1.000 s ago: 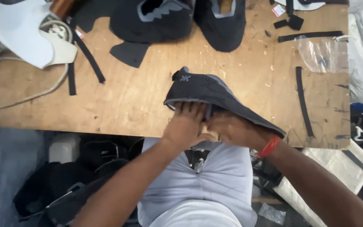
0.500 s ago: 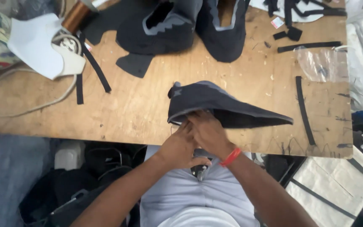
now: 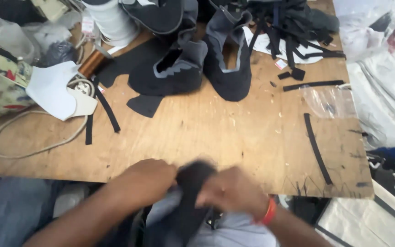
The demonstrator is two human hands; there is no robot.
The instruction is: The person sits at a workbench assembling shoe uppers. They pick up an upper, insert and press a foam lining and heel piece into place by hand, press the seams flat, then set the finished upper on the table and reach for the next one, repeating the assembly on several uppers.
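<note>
Both my hands are at the near edge of the wooden table (image 3: 216, 132), gripping a dark fabric shoe upper (image 3: 193, 192) that hangs partly over my lap. My left hand (image 3: 145, 180) grips its left side. My right hand (image 3: 232, 192), with a red band on the wrist, grips its right side. The piece is blurred by motion, so its exact shape is hard to tell.
Several dark shoe uppers (image 3: 227, 59) with grey lining lie at the table's far middle. Black strips (image 3: 316, 146) lie scattered at the right, by a clear plastic bag (image 3: 332, 100). White cut pieces (image 3: 56, 93), a cord (image 3: 37, 144) and a thread spool (image 3: 110, 20) are at the left.
The dark upper has been pulled off the table surface toward my lap, bunched between both hands. The camera view has tilted up, showing more of the table's far side.
</note>
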